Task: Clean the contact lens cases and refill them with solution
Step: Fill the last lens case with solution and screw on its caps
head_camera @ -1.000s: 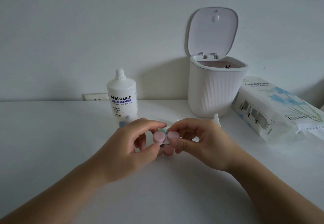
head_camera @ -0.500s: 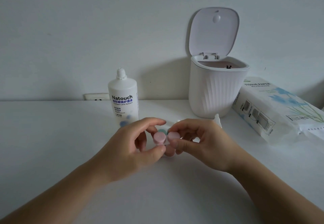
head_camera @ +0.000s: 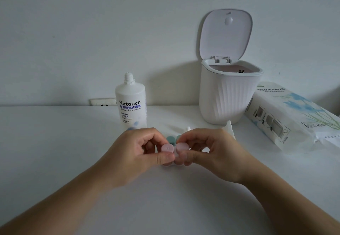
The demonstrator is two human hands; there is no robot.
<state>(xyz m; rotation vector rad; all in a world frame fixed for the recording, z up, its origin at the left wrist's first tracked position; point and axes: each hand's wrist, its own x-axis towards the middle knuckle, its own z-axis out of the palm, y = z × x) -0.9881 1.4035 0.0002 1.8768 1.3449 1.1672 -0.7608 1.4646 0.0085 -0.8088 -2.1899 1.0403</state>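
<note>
On white table by wall | left hand, right hand pinch pink lens case

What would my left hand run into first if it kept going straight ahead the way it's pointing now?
Probably the green lens case, lying just behind the pink lens case your left hand pinches. Farther back stands the solution bottle, slightly left. Depth is hard to judge here.

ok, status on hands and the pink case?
Left hand and right hand each pinch one cap of the pink lens case. Both caps on. Green case just behind, nothing blocking.
</note>
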